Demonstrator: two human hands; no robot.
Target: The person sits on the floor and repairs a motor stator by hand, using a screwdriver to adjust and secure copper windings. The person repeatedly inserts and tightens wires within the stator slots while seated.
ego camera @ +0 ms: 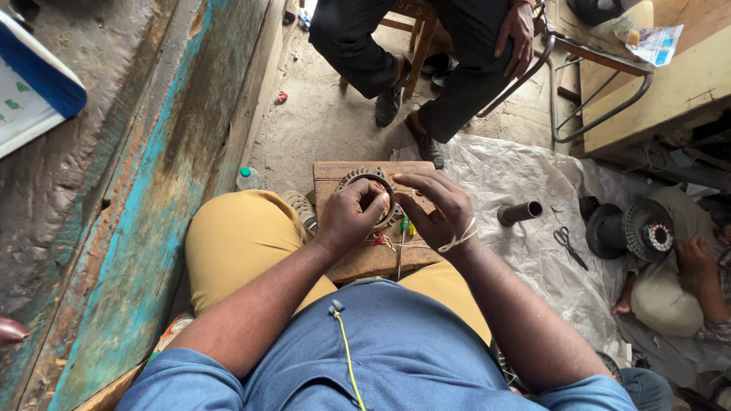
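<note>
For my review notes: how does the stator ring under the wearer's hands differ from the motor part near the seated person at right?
The stator ring lies on a small wooden block, largely covered by the left hand and right hand. The other motor part sits on the plastic sheet, unhandled, looking darker and bulkier. Both are round.

Soft even daylight, faint shadows, sharp centre, wide-angle stretch at the edges

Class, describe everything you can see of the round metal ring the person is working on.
The metal ring is a grey, toothed motor core with coppery windings inside its opening. It lies flat on a small wooden block between the person's knees. The left hand covers its near edge with fingers in the opening; the right hand hovers at its right rim.
</note>
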